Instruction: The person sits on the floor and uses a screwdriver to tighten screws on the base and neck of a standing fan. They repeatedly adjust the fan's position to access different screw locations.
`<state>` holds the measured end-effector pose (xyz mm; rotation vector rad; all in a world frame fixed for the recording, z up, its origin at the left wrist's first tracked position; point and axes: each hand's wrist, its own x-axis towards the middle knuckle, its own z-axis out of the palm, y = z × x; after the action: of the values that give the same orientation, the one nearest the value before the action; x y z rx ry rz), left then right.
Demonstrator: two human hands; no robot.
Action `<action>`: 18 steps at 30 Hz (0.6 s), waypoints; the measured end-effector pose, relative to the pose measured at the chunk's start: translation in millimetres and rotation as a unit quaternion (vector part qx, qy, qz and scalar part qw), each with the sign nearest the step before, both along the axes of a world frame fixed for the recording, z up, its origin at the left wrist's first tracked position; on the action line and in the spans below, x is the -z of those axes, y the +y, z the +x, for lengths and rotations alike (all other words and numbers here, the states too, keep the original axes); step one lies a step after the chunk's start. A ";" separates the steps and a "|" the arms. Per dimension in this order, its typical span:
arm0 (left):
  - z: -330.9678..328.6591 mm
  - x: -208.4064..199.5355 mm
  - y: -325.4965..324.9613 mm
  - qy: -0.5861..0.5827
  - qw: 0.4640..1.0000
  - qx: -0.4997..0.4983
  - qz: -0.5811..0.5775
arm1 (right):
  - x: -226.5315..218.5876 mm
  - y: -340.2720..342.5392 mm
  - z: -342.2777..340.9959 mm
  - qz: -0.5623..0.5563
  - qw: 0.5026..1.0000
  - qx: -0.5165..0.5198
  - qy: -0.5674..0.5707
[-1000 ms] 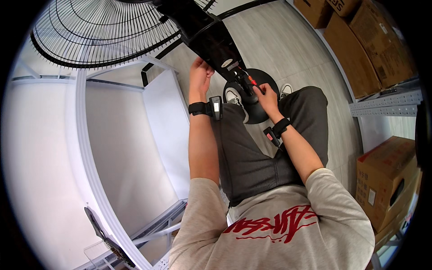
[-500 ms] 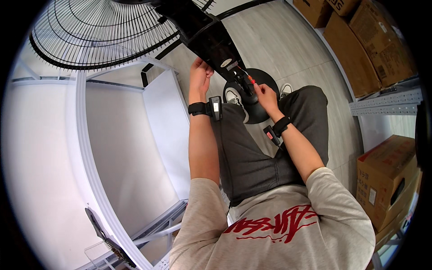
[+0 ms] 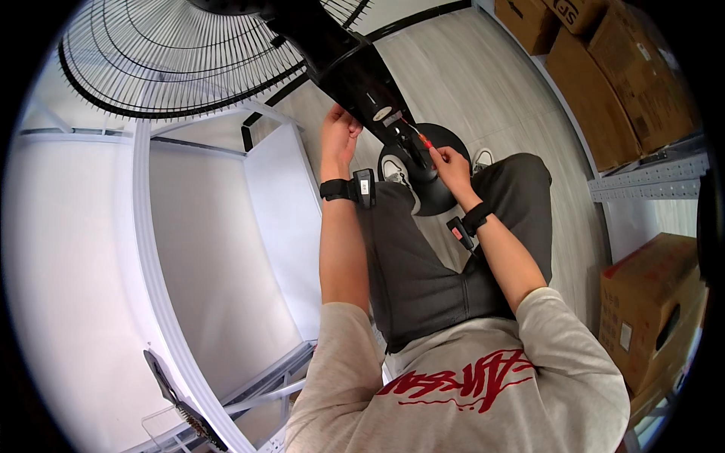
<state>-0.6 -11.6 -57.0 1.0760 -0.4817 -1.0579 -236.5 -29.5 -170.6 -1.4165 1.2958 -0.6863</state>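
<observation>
- 1 fisheye view from the wearer's head, facing steeply down past the shirt (image 3: pixel 453 377) to the floor (image 3: pixel 453 83).
- Shirt near; left hand (image 3: pixel 340 140) and right hand (image 3: pixel 453 168) farther off.
- Toward the bent, dark rim, depth seems unreliable.

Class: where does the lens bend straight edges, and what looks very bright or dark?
Head view, left: the white shelf frame bows into a curve; head view, beside it: the pale panel looks nearly featureless; head view, top: the black fan column is dark, much detail hard to read.
</observation>
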 end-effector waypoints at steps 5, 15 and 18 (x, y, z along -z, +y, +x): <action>5.2 17.9 -7.9 -0.013 0.998 0.008 0.054 | 7.8 -3.8 -5.6 0.094 0.994 -0.003 -0.064; -1.1 41.2 -6.7 -0.062 0.990 0.017 0.126 | 3.8 -0.9 -9.4 0.200 0.968 -0.021 -0.153; 0.1 39.6 -7.0 -0.077 0.988 0.012 0.132 | 0.5 0.7 -9.7 0.226 0.956 -0.025 -0.184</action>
<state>-0.5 -18.6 -96.6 1.3975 -0.4885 -1.0853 -246.2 -28.8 -171.1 -0.8949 1.0335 -0.5435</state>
